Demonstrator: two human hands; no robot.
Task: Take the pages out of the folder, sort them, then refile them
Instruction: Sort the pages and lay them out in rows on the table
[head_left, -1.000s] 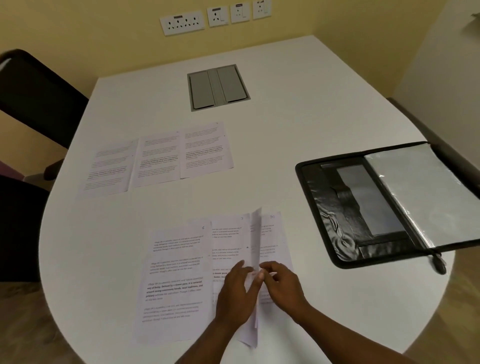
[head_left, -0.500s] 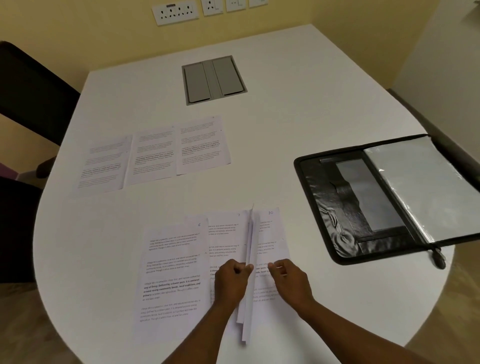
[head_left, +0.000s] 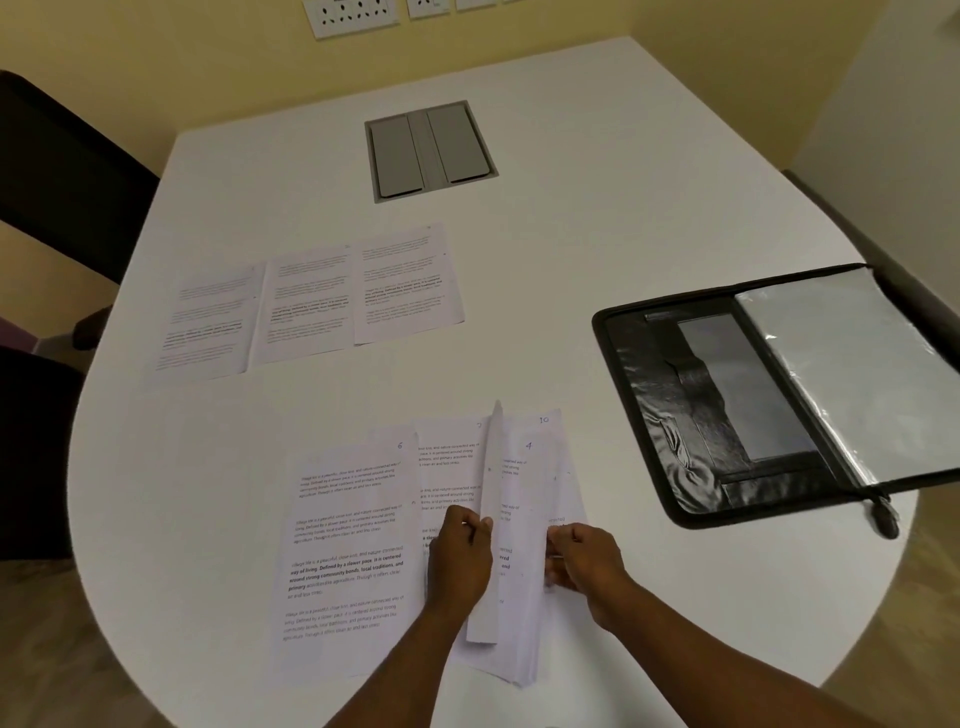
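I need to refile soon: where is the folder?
In the head view the folder lies open at the table's right edge, right of the right hand.

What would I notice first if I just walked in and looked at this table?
Probably the two hands at the near edge: the left hand pinches a white sheet stood up on edge, while the right hand holds the pile of printed pages under it. Next, the open black zip folder with shiny plastic sleeves on the right, and the row of three printed pages further back on the round white table.
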